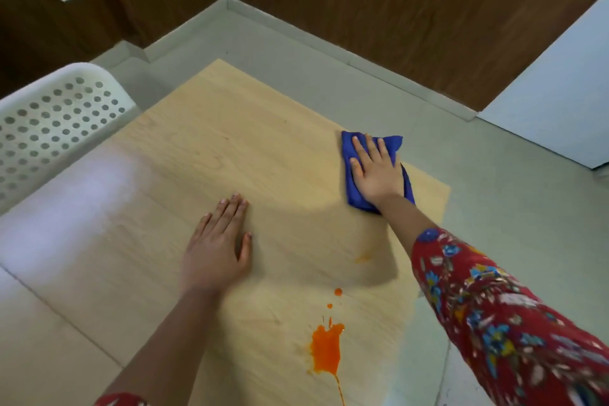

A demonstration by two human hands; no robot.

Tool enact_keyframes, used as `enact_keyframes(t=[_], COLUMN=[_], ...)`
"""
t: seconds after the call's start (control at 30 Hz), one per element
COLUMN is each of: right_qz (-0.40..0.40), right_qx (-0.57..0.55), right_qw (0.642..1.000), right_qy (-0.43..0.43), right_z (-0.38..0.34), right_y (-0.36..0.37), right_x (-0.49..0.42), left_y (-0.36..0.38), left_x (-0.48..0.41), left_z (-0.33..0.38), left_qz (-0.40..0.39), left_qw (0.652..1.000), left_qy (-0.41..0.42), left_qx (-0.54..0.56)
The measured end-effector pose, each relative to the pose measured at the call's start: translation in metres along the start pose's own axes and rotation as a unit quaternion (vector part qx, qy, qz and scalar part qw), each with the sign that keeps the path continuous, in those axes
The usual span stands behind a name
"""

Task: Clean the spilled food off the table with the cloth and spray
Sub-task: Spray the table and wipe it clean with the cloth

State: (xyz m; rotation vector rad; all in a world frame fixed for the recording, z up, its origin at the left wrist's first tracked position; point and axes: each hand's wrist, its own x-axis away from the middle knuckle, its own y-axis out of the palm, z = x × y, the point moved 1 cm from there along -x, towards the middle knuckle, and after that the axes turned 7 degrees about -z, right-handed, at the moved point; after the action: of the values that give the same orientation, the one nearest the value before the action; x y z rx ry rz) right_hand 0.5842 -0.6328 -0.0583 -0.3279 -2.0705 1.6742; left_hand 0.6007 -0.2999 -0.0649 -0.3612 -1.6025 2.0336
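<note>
A folded blue cloth (348, 155) lies near the right corner of the light wooden table (230, 148). My right hand (374, 171) presses flat on the cloth with its fingers straight and spread. My left hand (216, 245) rests flat on the bare tabletop near the middle. An orange spill (326, 351) sits on the table close to me, with small droplets (337, 292) above it and a thin trail running toward the near edge. A faint orange smear (362, 259) lies between the spill and the cloth. No spray bottle is in view.
A white perforated chair back (52, 122) stands at the table's left side. Grey floor surrounds the table, with dark wooden wall panels behind. A white panel (560, 92) leans at the far right. The table's right edge (443, 208) is just beyond the cloth.
</note>
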Motion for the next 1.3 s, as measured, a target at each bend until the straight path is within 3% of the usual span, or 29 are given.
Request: enact_keyframes(t=[0.03,0.1,0.17,0.2,0.27,0.33,0.4,0.47,0.6,0.7,0.77,0.83,0.93,1.0,1.1,1.17,1.23,1.3], right_qz=[0.002,-0.008,-0.065,-0.084,-0.058,-0.007,-0.007,0.0,-0.006,-0.042,-0.067,-0.038,0.006,0.0,-0.036,-0.075,-0.069,-0.041], right_qx=[0.009,0.037,0.075,0.078,0.074,0.058,0.028,0.016,0.048,0.058,0.074,0.07,0.02,0.033,0.072,0.075,0.072,0.073], right_qw=[1.0,0.984,0.936,0.919,0.934,0.981,0.999,1.0,0.992,0.964,0.941,0.963,0.999,0.995,0.95,0.92,0.925,0.963], right_qy=[-0.026,-0.173,-0.337,-0.376,-0.346,-0.187,-0.026,0.017,-0.118,-0.255,-0.322,-0.259,-0.048,-0.09,-0.303,-0.376,-0.366,-0.255], right_z=[-0.019,-0.053,-0.056,-0.042,0.0,0.046,0.08,0.075,0.022,-0.014,-0.007,0.004,-0.012,-0.053,-0.095,-0.083,-0.048,-0.017], right_y=[0.005,0.021,0.036,0.034,0.022,0.007,-0.004,-0.001,0.033,0.053,0.05,0.044,0.033,0.041,0.066,0.072,0.064,0.053], right_x=[0.007,0.048,0.106,0.12,0.105,0.069,0.049,0.058,0.16,0.248,0.254,0.22,0.167,0.177,0.253,0.297,0.291,0.253], left_y=[0.0,0.002,0.001,0.001,0.002,0.003,0.002,-0.002,-0.002,-0.002,-0.007,-0.013,-0.013,-0.011,-0.01,-0.008,-0.007,-0.007], left_x=[0.001,0.002,0.004,0.004,0.005,0.005,0.007,0.011,0.042,0.086,0.12,0.146,0.169,0.171,0.168,0.169,0.169,0.168], left_z=[0.0,0.002,0.003,0.003,0.003,0.002,0.003,0.004,0.006,-0.002,-0.02,-0.044,-0.067,-0.068,-0.066,-0.069,-0.07,-0.07], left_qz=[0.0,0.003,0.011,0.013,0.016,0.023,0.039,0.059,0.071,0.047,0.032,0.021,0.021,0.047,0.062,0.066,0.072,0.072], left_qw=[1.0,1.0,1.0,1.0,1.0,1.0,0.999,0.997,0.994,0.996,0.998,0.999,0.994,0.989,0.985,0.984,0.982,0.982], left_qy=[-0.001,0.002,0.003,0.006,0.006,0.009,0.028,0.048,0.051,0.048,0.029,-0.019,-0.1,-0.131,-0.15,-0.154,-0.16,-0.162], left_qx=[0.0,0.005,0.011,0.012,0.013,0.018,0.021,0.027,0.062,0.059,0.035,0.019,0.031,0.05,0.058,0.063,0.071,0.07])
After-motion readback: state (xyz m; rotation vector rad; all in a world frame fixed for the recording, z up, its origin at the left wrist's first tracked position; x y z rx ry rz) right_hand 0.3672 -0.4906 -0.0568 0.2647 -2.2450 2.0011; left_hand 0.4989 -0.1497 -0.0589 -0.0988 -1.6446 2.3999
